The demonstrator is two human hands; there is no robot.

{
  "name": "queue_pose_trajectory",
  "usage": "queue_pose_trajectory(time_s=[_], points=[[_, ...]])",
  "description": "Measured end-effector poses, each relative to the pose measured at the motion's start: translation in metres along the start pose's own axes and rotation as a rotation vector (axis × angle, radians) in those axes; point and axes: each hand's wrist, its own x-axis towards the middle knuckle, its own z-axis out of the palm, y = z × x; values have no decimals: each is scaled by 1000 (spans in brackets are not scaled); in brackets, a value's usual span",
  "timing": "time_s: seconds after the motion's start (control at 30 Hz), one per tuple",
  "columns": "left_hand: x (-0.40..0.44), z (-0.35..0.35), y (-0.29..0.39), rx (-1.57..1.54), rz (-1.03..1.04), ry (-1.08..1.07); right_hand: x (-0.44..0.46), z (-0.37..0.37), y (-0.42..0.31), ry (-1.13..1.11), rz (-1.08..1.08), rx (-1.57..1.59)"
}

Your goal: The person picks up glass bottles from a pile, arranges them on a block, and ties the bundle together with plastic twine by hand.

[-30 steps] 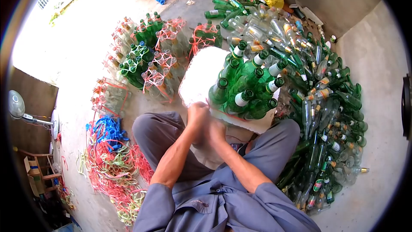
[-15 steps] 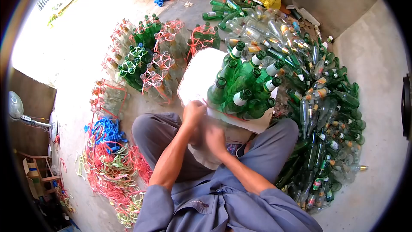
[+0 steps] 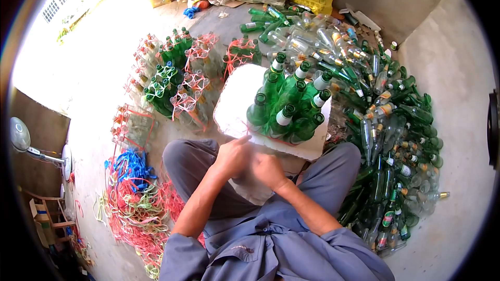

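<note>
Green glass bottles [image 3: 285, 98] stand upright in a tight cluster, mouths up, towards the right side of a white slab [image 3: 234, 99]. Several necks carry pale label bands (others look plain green), and the glass is see-through, brighter in the middle, darker around the rims.

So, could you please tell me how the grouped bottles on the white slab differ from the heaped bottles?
The grouped bottles stand upright; the heaped bottles mostly lie tumbled. The grouped bottles are all green; the heaped bottles mix green and clear. Both include labelled bottles.
</note>
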Motion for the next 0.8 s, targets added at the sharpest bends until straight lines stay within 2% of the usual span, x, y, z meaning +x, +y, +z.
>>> queue_pose_trajectory(time_s=[0.13,0.23,0.33,0.37,0.4,0.57,0.67,0.8], points=[[-1,-5,4,-2,-111,-29,-14,-6,-5,-43,-11,22],[1,-8,3,-37,-263,54,-20,-19,-13,-41,-29,74],[8,8,-30,-429,-518,97,-25,-37,-7,-9,-72,95],[9,6,-34,-736,-575,126,-26,-47,-2,-21,-67,57],[13,-9,-24,-915,-658,124,-29,-56,2,-33,-62,18],[19,-4,-24,-1074,-670,196,-28,-94,16,43,-68,-96],[26,-9,-10,-1238,-733,311,-18,-98,38,-20,-11,-52],[35,-7,-22,-1330,-786,357,-23,-92,67,-201,65,-332]])
